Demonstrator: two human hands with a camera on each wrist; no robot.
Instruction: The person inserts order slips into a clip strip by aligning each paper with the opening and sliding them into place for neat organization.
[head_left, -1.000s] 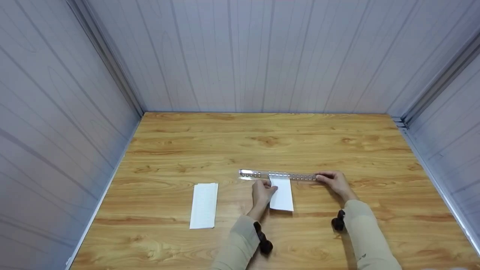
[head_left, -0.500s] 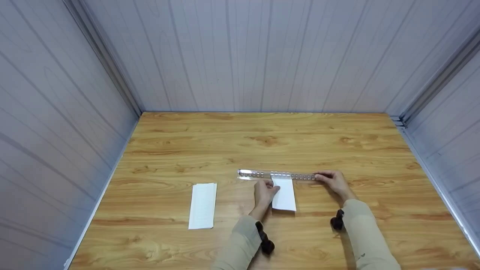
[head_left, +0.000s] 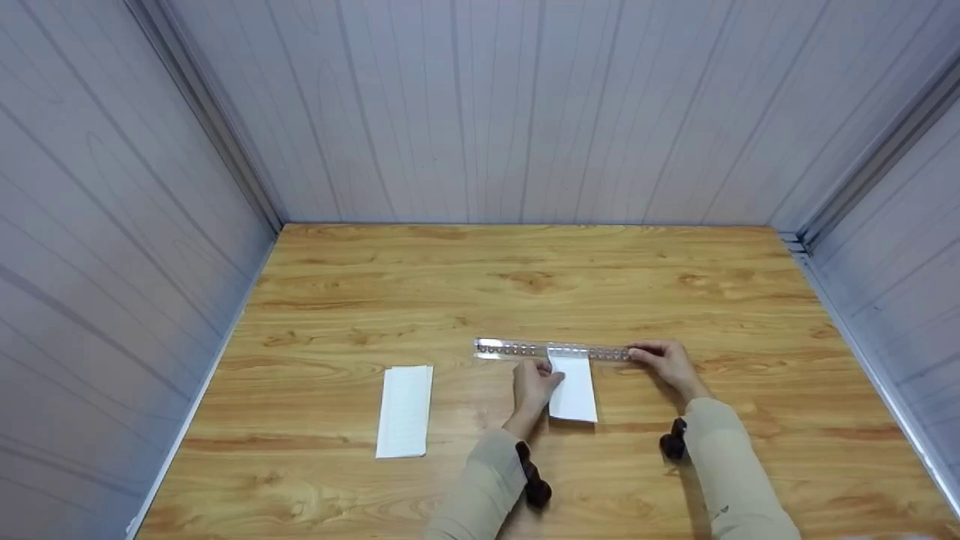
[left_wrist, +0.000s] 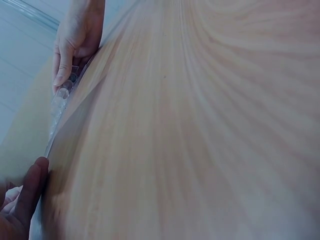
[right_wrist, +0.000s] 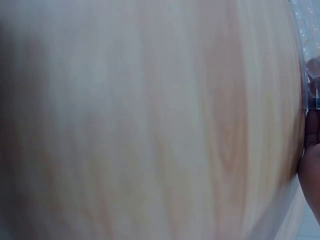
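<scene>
A clear plastic ruler (head_left: 514, 349) with a row of round holes lies crosswise in the head view. My right hand (head_left: 670, 367) pinches its right end between thumb and fingers. A small white sheet of paper (head_left: 576, 394) has its far edge at the ruler, overlapping it. My left hand (head_left: 533, 388) pinches the left edge of this paper, just below the ruler. In the left wrist view, the left fingertips (left_wrist: 40, 167) are at the near side and the right hand grips the ruler's far end. The right wrist view shows the ruler end (right_wrist: 312, 75) by the right fingers.
A stack of white paper (head_left: 403, 412) lies to the left on the wood-grain table (head_left: 375, 285). Pale panelled walls (head_left: 487, 112) enclose the table at the back and both sides. Dark devices (head_left: 535, 491) are strapped at both wrists.
My left hand has slid the white paper slightly to the right along the ruler. The right hand and the ruler stay nearly in place.
</scene>
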